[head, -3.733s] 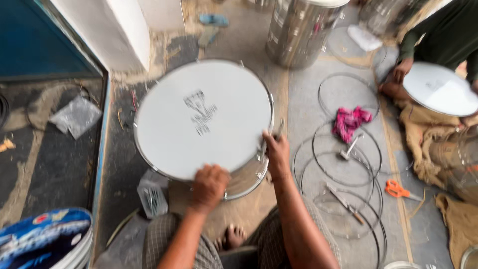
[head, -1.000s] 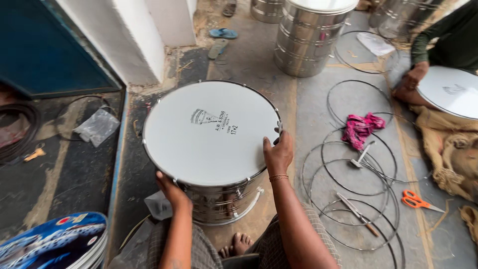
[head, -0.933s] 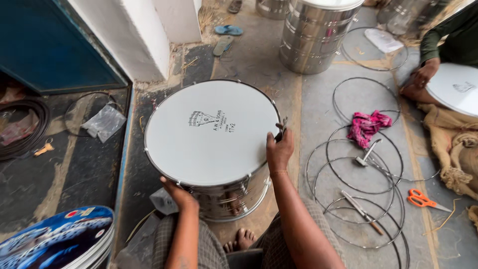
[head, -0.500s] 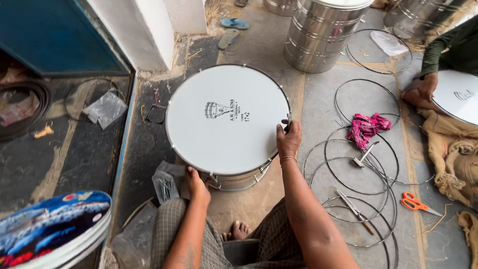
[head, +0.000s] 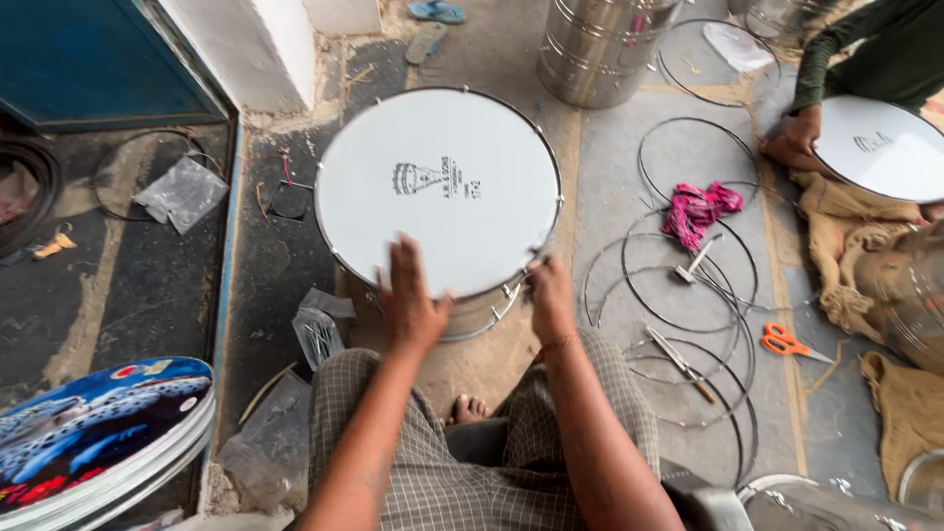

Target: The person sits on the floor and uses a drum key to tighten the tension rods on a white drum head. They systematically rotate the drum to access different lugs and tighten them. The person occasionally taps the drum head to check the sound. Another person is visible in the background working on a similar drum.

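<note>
- Since half a second earlier: left hand [head: 411,307] has come up from the drum's lower left side onto the near edge of the head; right hand [head: 551,307] has slid down the rim toward the body.
- Round white-skinned drum with a chrome rim [head: 439,192]: on the concrete floor before the seated person's knees, head facing up, dark printed emblem near centre.
- Left hand: fingers spread apart, palm flat on the skin, clamped on nothing.
- Right hand: fingers curled at the rim's near-right edge; whether it is closed on a fitting cannot be told.
- Thin metal hoops [head: 688,285]: overlapping on the floor right of the drum.
- Pink rag [head: 696,208]: lying among the hoops.
- Orange-handled scissors [head: 784,341]: beside the hoops.
- Another person's hand [head: 795,138]: on a second white drum head [head: 885,147], well apart.
</note>
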